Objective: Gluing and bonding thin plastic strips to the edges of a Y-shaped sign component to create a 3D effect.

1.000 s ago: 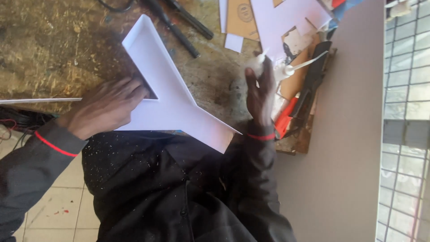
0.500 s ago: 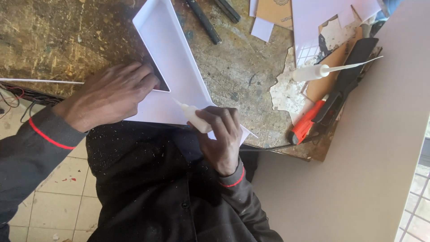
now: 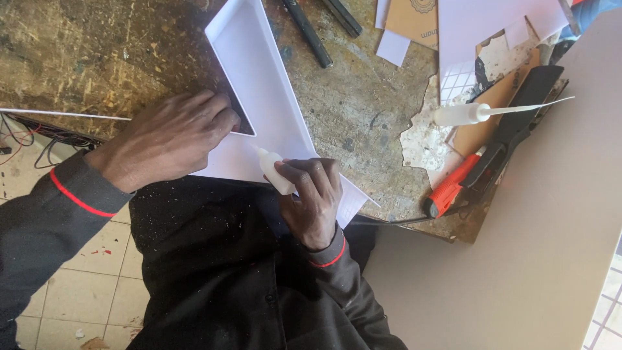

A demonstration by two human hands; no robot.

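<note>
The right hand (image 3: 311, 201) has its fingers closed round a small white glue bottle (image 3: 273, 170), whose long axis slants up and away from them, nozzle touching the white angled frame (image 3: 269, 97) on the bench (image 3: 97, 52). The left hand (image 3: 170, 139) presses flat, fingers spread, just beside the nozzle. Half a second ago the bottle lay further out along the frame's lower arm.

Bare worktop (image 3: 363, 110) lies open between white frame (image 3: 272, 97) and glue bottle (image 3: 463, 115).
</note>
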